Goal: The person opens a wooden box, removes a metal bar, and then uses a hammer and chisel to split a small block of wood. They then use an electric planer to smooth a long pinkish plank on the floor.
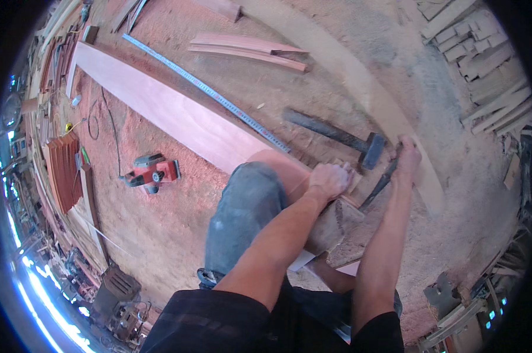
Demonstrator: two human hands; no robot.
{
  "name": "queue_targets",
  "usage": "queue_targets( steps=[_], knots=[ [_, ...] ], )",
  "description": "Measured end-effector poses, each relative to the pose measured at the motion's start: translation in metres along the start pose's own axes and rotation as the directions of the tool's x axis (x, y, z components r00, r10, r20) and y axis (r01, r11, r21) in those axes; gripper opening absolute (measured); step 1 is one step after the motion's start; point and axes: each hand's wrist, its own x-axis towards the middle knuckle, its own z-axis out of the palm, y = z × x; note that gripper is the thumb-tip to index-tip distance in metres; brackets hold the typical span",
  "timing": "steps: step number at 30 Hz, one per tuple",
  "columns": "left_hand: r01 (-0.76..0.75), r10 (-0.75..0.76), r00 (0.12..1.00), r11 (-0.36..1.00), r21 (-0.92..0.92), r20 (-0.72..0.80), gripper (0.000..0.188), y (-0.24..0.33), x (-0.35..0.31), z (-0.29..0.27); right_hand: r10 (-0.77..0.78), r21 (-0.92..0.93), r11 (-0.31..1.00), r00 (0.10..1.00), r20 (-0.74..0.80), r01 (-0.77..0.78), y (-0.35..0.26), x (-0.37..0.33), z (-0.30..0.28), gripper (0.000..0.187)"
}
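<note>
Long plank (172,109) runs out across the floor (160,241) from beside the person's knee (257,182); broad face looks smooth, but near end looks unfinished, so work there seems part done. Left hand's (332,180) fingers curl down by that end, exact grip hidden; right hand's (406,162) fingers wrap around a slim dark tool (379,186), while the hammer (342,137) lies unheld nearby.

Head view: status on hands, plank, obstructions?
Right hand gripping dark tool; left hand by near end of pink plank, grip unclear. Ruler alongside plank. Hammer close to both hands, possibly in the way.
</note>
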Motion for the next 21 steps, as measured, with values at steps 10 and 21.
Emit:
queue_targets(
  steps=[10, 21],
  knots=[
    [0.010, -0.006, 0.999, 0.996, 0.090, -0.043, 0.045, 0.001, 0.004, 0.000, 0.135, -0.045, 0.991, 0.976, 0.170, -0.129, 0.010, 0.036, 0.011, 0.023],
    [0.014, -0.013, 1.000, 0.997, 0.070, -0.020, 0.044, 0.005, 0.002, -0.010, 0.256, -0.064, 0.966, 0.960, 0.115, -0.250, 0.025, 0.060, -0.005, 0.023]
  ],
)
